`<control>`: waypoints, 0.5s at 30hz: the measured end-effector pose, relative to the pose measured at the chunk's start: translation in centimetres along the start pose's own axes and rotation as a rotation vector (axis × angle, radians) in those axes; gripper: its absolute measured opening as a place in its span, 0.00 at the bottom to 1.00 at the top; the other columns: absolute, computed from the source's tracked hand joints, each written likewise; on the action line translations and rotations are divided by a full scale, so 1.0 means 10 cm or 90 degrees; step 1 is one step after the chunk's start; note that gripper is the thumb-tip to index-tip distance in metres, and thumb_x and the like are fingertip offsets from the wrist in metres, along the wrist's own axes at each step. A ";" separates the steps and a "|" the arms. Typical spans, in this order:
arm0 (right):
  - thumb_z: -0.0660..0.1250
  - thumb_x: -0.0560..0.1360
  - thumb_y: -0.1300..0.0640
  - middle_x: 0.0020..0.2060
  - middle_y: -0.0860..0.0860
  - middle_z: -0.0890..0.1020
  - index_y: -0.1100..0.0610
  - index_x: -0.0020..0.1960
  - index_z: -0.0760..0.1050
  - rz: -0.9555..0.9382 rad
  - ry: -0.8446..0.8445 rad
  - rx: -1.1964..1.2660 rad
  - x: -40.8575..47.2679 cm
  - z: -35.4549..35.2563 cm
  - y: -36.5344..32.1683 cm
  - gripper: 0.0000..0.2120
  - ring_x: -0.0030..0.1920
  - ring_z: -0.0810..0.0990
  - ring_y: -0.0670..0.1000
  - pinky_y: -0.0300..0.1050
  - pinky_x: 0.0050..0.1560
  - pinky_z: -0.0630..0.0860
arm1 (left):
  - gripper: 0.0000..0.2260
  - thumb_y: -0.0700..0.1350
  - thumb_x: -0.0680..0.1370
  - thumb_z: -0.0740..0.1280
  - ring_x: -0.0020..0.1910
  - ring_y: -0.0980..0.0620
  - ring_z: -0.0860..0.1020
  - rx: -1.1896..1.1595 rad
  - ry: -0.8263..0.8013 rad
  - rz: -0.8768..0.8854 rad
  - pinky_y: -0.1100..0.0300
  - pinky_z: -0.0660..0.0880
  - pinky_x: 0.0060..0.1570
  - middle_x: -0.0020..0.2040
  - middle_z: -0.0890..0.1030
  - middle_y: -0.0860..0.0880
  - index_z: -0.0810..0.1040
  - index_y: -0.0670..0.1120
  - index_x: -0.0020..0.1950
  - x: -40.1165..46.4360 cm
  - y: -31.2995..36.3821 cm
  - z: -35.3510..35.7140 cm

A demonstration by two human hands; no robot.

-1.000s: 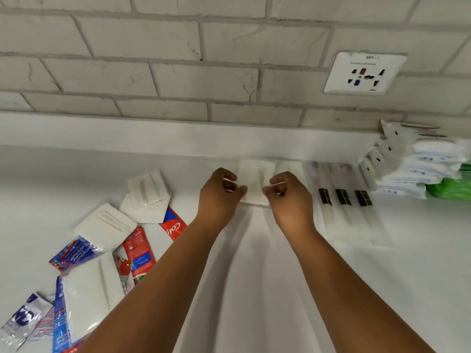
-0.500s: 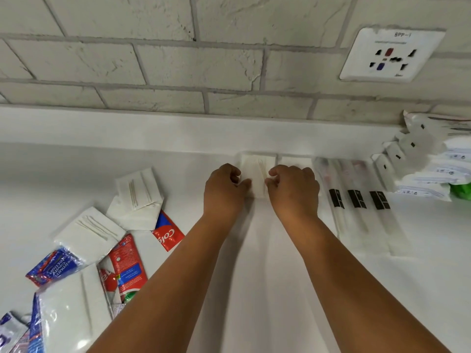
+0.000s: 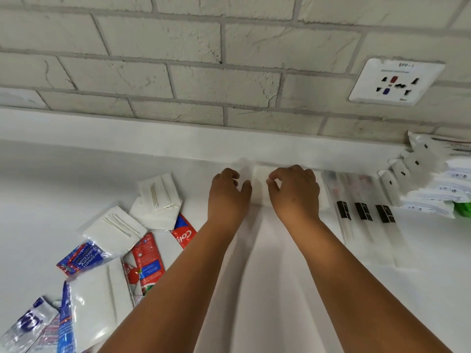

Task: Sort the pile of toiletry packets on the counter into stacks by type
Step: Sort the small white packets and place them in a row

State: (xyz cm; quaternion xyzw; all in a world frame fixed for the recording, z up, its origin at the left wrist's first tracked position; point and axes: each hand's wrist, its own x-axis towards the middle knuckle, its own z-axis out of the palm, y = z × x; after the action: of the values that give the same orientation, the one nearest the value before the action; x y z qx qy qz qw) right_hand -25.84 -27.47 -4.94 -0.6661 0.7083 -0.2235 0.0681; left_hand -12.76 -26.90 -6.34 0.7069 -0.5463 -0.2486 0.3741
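Head view. On white desk (image 3: 280, 289), unsorted pile at left: clear sachets holding cotton swabs (image 3: 159, 193), red toothpaste packets (image 3: 147, 261), blue sachets (image 3: 81, 259). At right, long clear sleeves (image 3: 362, 212) in a row; beyond, stacked white packets (image 3: 433, 189). White packet (image 3: 260, 184) flat near back wall, between hands. Left hand (image 3: 228, 197) and right hand (image 3: 293, 194): fingers loosely curled above packet edges, grip released, nothing pinched.
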 end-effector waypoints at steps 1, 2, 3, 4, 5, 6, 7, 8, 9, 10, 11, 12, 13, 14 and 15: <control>0.63 0.78 0.49 0.53 0.49 0.78 0.48 0.54 0.79 -0.004 0.002 0.028 0.00 0.00 -0.07 0.09 0.59 0.71 0.54 0.48 0.56 0.69 | 0.15 0.50 0.78 0.66 0.47 0.54 0.76 -0.001 0.019 0.000 0.65 0.68 0.46 0.56 0.77 0.48 0.74 0.45 0.61 0.00 -0.01 -0.09; 0.63 0.78 0.48 0.53 0.48 0.79 0.48 0.53 0.79 -0.009 0.000 0.057 -0.01 0.00 -0.17 0.09 0.59 0.72 0.54 0.48 0.57 0.70 | 0.14 0.51 0.78 0.66 0.48 0.53 0.77 -0.003 0.043 -0.003 0.64 0.69 0.46 0.56 0.77 0.48 0.75 0.46 0.61 0.01 -0.04 -0.20; 0.64 0.77 0.47 0.52 0.48 0.79 0.48 0.52 0.79 -0.014 -0.009 0.083 -0.01 0.02 -0.27 0.09 0.58 0.72 0.54 0.49 0.57 0.71 | 0.14 0.51 0.78 0.66 0.48 0.52 0.77 -0.005 0.068 -0.006 0.64 0.69 0.46 0.55 0.77 0.48 0.75 0.46 0.60 0.02 -0.08 -0.32; 0.64 0.77 0.47 0.51 0.48 0.79 0.47 0.52 0.79 -0.019 -0.024 0.108 -0.02 0.05 -0.37 0.09 0.58 0.73 0.54 0.50 0.58 0.71 | 0.13 0.51 0.78 0.66 0.47 0.52 0.77 -0.003 0.093 -0.010 0.63 0.69 0.45 0.54 0.77 0.48 0.75 0.46 0.59 0.04 -0.13 -0.45; 0.64 0.77 0.46 0.51 0.48 0.79 0.47 0.51 0.79 -0.025 -0.043 0.130 -0.03 0.09 -0.48 0.09 0.57 0.73 0.54 0.50 0.58 0.72 | 0.13 0.51 0.78 0.65 0.46 0.53 0.76 0.003 0.113 -0.015 0.63 0.68 0.45 0.54 0.77 0.48 0.75 0.46 0.58 0.07 -0.19 -0.57; 0.64 0.76 0.45 0.50 0.48 0.80 0.47 0.50 0.79 -0.030 -0.065 0.149 -0.05 0.13 -0.57 0.09 0.56 0.74 0.54 0.49 0.57 0.72 | 0.12 0.50 0.78 0.65 0.46 0.53 0.75 0.014 0.126 -0.026 0.63 0.67 0.45 0.53 0.78 0.48 0.76 0.45 0.58 0.10 -0.25 -0.69; 0.64 0.76 0.45 0.50 0.47 0.80 0.47 0.50 0.79 -0.037 -0.088 0.166 -0.06 0.19 -0.69 0.09 0.56 0.75 0.53 0.49 0.57 0.73 | 0.12 0.50 0.78 0.65 0.46 0.53 0.74 0.025 0.136 -0.041 0.62 0.67 0.45 0.53 0.78 0.48 0.76 0.45 0.58 0.13 -0.34 -0.82; 0.64 0.76 0.44 0.50 0.47 0.80 0.47 0.50 0.79 -0.044 -0.109 0.179 -0.08 0.24 -0.79 0.09 0.55 0.76 0.53 0.49 0.56 0.74 | 0.12 0.50 0.78 0.64 0.46 0.53 0.74 0.037 0.139 -0.060 0.62 0.67 0.45 0.53 0.78 0.47 0.76 0.44 0.58 0.16 -0.43 -0.93; 0.64 0.75 0.44 0.49 0.47 0.81 0.47 0.49 0.79 -0.049 -0.131 0.189 -0.10 0.30 -0.90 0.09 0.55 0.77 0.53 0.49 0.56 0.75 | 0.13 0.49 0.78 0.64 0.47 0.51 0.74 0.050 0.139 -0.078 0.60 0.68 0.45 0.54 0.78 0.47 0.75 0.43 0.58 0.18 -0.52 -1.04; 0.64 0.75 0.44 0.49 0.47 0.81 0.47 0.49 0.79 -0.053 -0.151 0.194 -0.11 0.36 -0.99 0.09 0.55 0.77 0.53 0.49 0.55 0.76 | 0.13 0.49 0.78 0.64 0.49 0.49 0.76 0.063 0.137 -0.094 0.59 0.70 0.46 0.54 0.78 0.45 0.75 0.43 0.59 0.21 -0.62 -1.12; 0.64 0.75 0.44 0.49 0.47 0.81 0.47 0.49 0.79 -0.054 -0.171 0.193 -0.13 0.41 -1.07 0.09 0.55 0.77 0.53 0.50 0.55 0.76 | 0.14 0.49 0.78 0.64 0.51 0.46 0.77 0.076 0.133 -0.108 0.57 0.71 0.48 0.55 0.78 0.44 0.75 0.42 0.59 0.23 -0.71 -1.19; 0.64 0.75 0.44 0.50 0.47 0.81 0.47 0.50 0.79 -0.055 -0.192 0.188 -0.14 0.47 -1.17 0.10 0.55 0.77 0.53 0.50 0.55 0.77 | 0.14 0.49 0.78 0.65 0.52 0.44 0.77 0.092 0.129 -0.126 0.57 0.72 0.49 0.55 0.78 0.43 0.75 0.41 0.58 0.24 -0.80 -1.27; 0.64 0.75 0.44 0.51 0.48 0.81 0.48 0.52 0.79 -0.055 -0.211 0.179 -0.16 0.53 -1.24 0.11 0.55 0.77 0.53 0.51 0.55 0.76 | 0.15 0.49 0.78 0.65 0.54 0.43 0.76 0.111 0.121 -0.145 0.56 0.71 0.50 0.55 0.78 0.42 0.75 0.40 0.58 0.25 -0.88 -1.32; 0.64 0.75 0.44 0.52 0.49 0.81 0.49 0.54 0.79 -0.055 -0.226 0.166 -0.17 0.58 -1.31 0.13 0.56 0.77 0.54 0.51 0.56 0.76 | 0.15 0.50 0.78 0.64 0.55 0.42 0.75 0.135 0.111 -0.163 0.56 0.70 0.50 0.56 0.77 0.41 0.74 0.40 0.58 0.25 -0.94 -1.37; 0.64 0.75 0.44 0.52 0.50 0.81 0.50 0.56 0.79 -0.056 -0.236 0.148 -0.18 0.62 -1.37 0.14 0.56 0.76 0.54 0.51 0.56 0.76 | 0.16 0.51 0.78 0.64 0.56 0.41 0.75 0.161 0.097 -0.180 0.56 0.69 0.49 0.56 0.77 0.41 0.74 0.39 0.58 0.25 -0.99 -1.40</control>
State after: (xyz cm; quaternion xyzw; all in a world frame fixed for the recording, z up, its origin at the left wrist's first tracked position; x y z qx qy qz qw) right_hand -10.66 -27.34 -5.22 -0.7140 0.6232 -0.1797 0.2636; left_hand 4.37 -24.49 -5.78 0.8348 -0.4382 -0.1740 0.2842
